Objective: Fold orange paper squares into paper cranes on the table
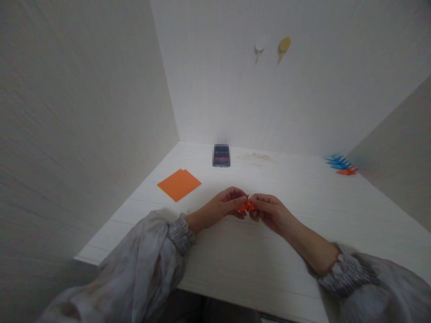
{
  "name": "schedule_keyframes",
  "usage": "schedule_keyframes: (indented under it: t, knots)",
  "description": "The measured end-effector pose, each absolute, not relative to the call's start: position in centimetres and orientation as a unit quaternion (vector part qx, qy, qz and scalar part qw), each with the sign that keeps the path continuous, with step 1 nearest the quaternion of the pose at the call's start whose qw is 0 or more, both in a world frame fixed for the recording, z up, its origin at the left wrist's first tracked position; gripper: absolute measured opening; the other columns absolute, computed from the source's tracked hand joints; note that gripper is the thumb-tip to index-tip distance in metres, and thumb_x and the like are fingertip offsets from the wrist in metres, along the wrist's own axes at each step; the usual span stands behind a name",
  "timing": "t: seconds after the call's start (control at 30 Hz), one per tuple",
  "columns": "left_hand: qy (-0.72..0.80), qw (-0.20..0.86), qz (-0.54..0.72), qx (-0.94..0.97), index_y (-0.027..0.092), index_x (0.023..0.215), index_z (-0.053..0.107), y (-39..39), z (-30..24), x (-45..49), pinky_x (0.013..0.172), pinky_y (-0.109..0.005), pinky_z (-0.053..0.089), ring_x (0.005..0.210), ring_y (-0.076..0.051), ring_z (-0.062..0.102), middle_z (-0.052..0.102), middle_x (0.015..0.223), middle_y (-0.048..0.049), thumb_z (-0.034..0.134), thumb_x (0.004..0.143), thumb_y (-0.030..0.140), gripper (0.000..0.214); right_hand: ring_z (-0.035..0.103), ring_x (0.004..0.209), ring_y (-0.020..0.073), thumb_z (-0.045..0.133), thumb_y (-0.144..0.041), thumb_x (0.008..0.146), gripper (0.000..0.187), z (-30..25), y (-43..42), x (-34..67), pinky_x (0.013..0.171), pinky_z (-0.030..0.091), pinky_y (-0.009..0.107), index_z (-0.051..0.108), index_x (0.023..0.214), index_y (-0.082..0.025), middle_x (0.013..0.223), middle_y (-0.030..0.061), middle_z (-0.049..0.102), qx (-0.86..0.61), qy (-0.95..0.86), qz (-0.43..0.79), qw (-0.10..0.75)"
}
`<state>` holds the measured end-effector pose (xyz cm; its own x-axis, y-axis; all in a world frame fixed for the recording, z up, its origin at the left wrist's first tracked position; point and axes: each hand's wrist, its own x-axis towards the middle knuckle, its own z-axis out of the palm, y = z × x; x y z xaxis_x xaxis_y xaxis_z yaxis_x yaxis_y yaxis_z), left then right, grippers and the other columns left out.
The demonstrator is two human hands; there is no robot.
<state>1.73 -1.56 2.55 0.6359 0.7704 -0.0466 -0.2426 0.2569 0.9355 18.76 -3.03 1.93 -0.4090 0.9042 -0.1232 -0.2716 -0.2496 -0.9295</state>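
Observation:
A small folded piece of orange paper (246,205) sits between my two hands, just above the white table (235,269). My left hand (225,207) pinches its left side, with a ring on one finger. My right hand (269,211) pinches its right side. Both hands have their fingers closed on the paper, and most of it is hidden by them.
A stack of orange paper sheets (178,184) lies on the table to the left. A small dark box (221,155) stands at the back by the wall. Several blue and orange folded paper figures (340,164) lie at the back right. Walls enclose the table on three sides.

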Motion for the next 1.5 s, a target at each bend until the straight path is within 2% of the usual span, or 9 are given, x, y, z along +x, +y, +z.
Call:
schedule_keyframes:
  t: [0.33, 0.53, 0.63, 0.73, 0.83, 0.93, 1.07, 1.33, 1.5]
  knots:
    - [0.228, 0.773, 0.299, 0.511, 0.014, 0.086, 0.050, -1.3, 1.5, 1.5, 0.065, -0.028, 0.047, 0.062, -0.010, 0.058, 0.058, 0.077, -0.0009, 0.068, 0.062, 0.016, 0.031, 0.039, 0.039, 0.0046, 0.067, -0.028, 0.065, 0.020, 1.8, -2.5, 19.2, 0.041, 0.020, 0.021, 0.056, 0.061, -0.012, 0.046, -0.0019, 0.052, -0.396, -0.464, 0.699, 0.374]
    - [0.249, 0.760, 0.237, 0.552, 0.012, 0.080, 0.051, -1.4, 1.2, 1.5, 0.059, -0.025, 0.045, 0.059, -0.010, 0.059, 0.061, 0.070, -0.0019, 0.069, 0.060, 0.018, 0.027, 0.040, 0.039, 0.0048, 0.068, -0.030, 0.064, 0.023, 1.6, -2.5, 19.0, 0.039, 0.021, 0.020, 0.054, 0.060, -0.012, 0.047, -0.0012, 0.052, -0.403, -0.478, 0.709, 0.326]
    - [0.250, 0.761, 0.228, 0.553, 0.012, 0.080, 0.052, -1.5, 1.5, 1.5, 0.060, -0.024, 0.044, 0.061, -0.011, 0.059, 0.062, 0.071, -0.0021, 0.070, 0.059, 0.018, 0.028, 0.041, 0.040, 0.0062, 0.060, -0.038, 0.071, 0.029, 1.6, -2.5, 18.9, 0.039, 0.025, 0.020, 0.053, 0.060, -0.013, 0.049, -0.0002, 0.052, -0.402, -0.487, 0.700, 0.333]
    - [0.246, 0.758, 0.268, 0.541, 0.012, 0.079, 0.052, -1.4, 1.6, 1.5, 0.062, -0.024, 0.044, 0.062, -0.010, 0.059, 0.062, 0.070, -0.0015, 0.070, 0.058, 0.017, 0.028, 0.045, 0.044, 0.0088, 0.044, -0.044, 0.080, 0.034, 1.7, -2.5, 19.1, 0.043, 0.033, 0.023, 0.056, 0.069, -0.014, 0.053, 0.0000, 0.052, -0.432, -0.553, 0.586, 0.405]
    - [0.263, 0.744, 0.319, 0.526, 0.012, 0.079, 0.052, -1.2, 1.6, 1.6, 0.063, -0.024, 0.044, 0.062, -0.009, 0.058, 0.061, 0.069, -0.0006, 0.071, 0.057, 0.017, 0.029, 0.051, 0.058, 0.0116, 0.046, -0.033, 0.081, 0.022, 1.7, -2.6, 19.5, 0.056, 0.042, 0.026, 0.056, 0.093, -0.018, 0.074, 0.0033, 0.057, -0.452, -0.689, 0.342, 0.452]
    - [0.270, 0.742, 0.332, 0.516, 0.013, 0.080, 0.054, -1.3, 1.7, 1.6, 0.063, -0.026, 0.044, 0.061, -0.009, 0.058, 0.060, 0.070, -0.0004, 0.071, 0.057, 0.019, 0.029, 0.054, 0.077, 0.0150, 0.046, -0.021, 0.080, 0.030, 1.7, -2.7, 19.9, 0.069, 0.044, 0.031, 0.050, 0.110, -0.020, 0.100, 0.0091, 0.054, -0.405, -0.805, 0.126, 0.415]
    - [0.263, 0.754, 0.301, 0.521, 0.012, 0.082, 0.058, -1.4, 2.0, 1.7, 0.063, -0.026, 0.045, 0.061, -0.010, 0.057, 0.060, 0.069, -0.0007, 0.071, 0.056, 0.019, 0.030, 0.053, 0.087, 0.0202, 0.046, -0.020, 0.081, 0.029, 1.6, -2.8, 20.0, 0.072, 0.042, 0.034, 0.053, 0.109, -0.022, 0.105, 0.0113, 0.056, -0.383, -0.859, -0.030, 0.338]
    - [0.265, 0.750, 0.298, 0.528, 0.011, 0.077, 0.058, -1.5, 2.2, 1.8, 0.062, -0.023, 0.044, 0.058, -0.008, 0.057, 0.063, 0.067, 0.0000, 0.072, 0.054, 0.016, 0.027, 0.055, 0.079, 0.0190, 0.039, -0.019, 0.083, 0.026, 2.1, -3.0, 19.6, 0.071, 0.035, 0.035, 0.055, 0.104, -0.015, 0.093, 0.0102, 0.063, -0.368, -0.874, -0.043, 0.314]
    - [0.265, 0.753, 0.305, 0.519, 0.012, 0.075, 0.057, -1.5, 2.1, 1.9, 0.063, -0.024, 0.045, 0.058, -0.008, 0.058, 0.062, 0.067, 0.0010, 0.073, 0.053, 0.016, 0.027, 0.055, 0.070, 0.0179, 0.037, -0.020, 0.083, 0.022, 2.1, -3.0, 19.1, 0.067, 0.034, 0.033, 0.059, 0.085, -0.015, 0.076, 0.0076, 0.063, -0.401, -0.862, 0.007, 0.309]
